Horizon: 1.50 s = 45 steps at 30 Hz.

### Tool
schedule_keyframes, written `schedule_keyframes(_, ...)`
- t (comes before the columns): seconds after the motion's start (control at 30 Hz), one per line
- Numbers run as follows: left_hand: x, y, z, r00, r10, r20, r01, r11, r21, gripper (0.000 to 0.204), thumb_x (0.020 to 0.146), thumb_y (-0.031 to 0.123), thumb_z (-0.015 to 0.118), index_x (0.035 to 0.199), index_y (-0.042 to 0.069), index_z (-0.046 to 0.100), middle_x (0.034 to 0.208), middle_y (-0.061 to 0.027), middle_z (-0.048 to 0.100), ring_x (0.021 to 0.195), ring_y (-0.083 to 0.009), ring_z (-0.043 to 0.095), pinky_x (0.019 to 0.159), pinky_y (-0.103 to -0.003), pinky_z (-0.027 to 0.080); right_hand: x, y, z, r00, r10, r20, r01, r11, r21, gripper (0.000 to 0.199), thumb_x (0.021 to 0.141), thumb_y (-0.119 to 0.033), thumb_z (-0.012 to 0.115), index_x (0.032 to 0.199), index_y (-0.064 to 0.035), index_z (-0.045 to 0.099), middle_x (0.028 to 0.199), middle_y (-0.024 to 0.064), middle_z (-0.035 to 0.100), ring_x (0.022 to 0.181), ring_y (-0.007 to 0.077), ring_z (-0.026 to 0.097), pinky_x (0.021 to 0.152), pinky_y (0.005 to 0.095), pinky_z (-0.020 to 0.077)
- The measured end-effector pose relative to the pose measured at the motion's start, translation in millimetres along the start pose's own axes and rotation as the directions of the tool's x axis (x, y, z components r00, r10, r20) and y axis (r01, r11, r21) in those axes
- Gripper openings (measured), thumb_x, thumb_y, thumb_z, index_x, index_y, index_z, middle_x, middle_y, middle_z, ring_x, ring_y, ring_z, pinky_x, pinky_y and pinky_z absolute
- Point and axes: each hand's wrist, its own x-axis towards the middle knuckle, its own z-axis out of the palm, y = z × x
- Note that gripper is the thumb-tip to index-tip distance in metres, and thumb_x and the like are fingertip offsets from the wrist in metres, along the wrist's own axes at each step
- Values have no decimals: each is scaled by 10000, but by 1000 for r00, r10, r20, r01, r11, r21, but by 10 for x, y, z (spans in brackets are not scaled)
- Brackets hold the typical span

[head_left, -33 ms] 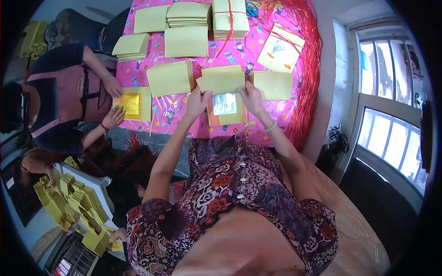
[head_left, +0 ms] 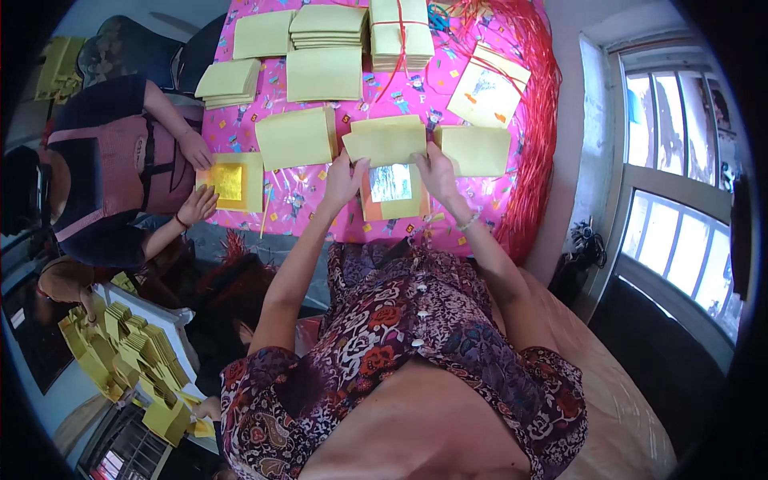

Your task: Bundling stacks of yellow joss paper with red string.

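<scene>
A yellow paper sheet (head_left: 386,142) is pinched at its lower edge by the left hand (head_left: 344,181) and the right hand (head_left: 436,172), just above the silver-foil square (head_left: 391,184) on the pink desk (head_left: 320,200). The sheet could be creased or laid askew over the foil if one hand pulls harder.

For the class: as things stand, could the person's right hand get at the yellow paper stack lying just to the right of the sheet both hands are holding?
Probably yes. The right hand grips the held yellow sheet at its right edge, and the yellow paper stack lies right beside it on the pink table cover with nothing between them. The hand would first have to let go.
</scene>
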Motion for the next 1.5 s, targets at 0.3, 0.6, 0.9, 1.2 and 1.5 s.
schedule_keyframes(0.3,-14,104,180,992,-78,-95,88,990,108,415,899,206,626,1187,-3,411,897,-251,634,809,-419,634,678,-484,489,4,-84,124,990,-18,-137,-12,977,-211,224,913,-152,589,964,15,449,937,268,555,850,452,568,717,507,479)
schedule_keyframes(0.6,-92,291,234,985,-35,-171,71,975,212,698,885,182,623,1444,19,238,929,-251,645,812,-427,641,671,-484,496,-5,-156,155,987,10,-162,-56,958,-280,273,872,-115,632,994,21,430,938,261,574,881,434,584,757,497,485)
schedule_keyframes(0.9,-140,235,305,973,111,-201,-64,972,227,655,894,123,615,1419,-21,249,1128,-295,552,1019,-426,571,844,-469,468,-50,-175,164,984,0,-177,-69,921,-384,285,847,-110,660,975,7,433,920,243,584,858,400,604,755,452,504)
schedule_keyframes(1.2,-150,212,396,975,-63,-213,68,998,17,490,898,66,606,1279,-31,314,1037,-247,593,940,-382,618,794,-429,482,-52,-146,188,979,2,-202,-82,917,-390,271,848,-113,654,975,0,442,912,227,589,843,392,610,737,456,505)
schedule_keyframes(1.5,-143,311,348,972,1,-235,38,987,159,526,870,95,647,1297,18,349,1086,-270,517,936,-439,586,748,-479,481,-10,-162,188,978,129,-161,-185,894,-408,272,865,-143,643,989,0,447,945,224,603,864,389,630,720,474,519)
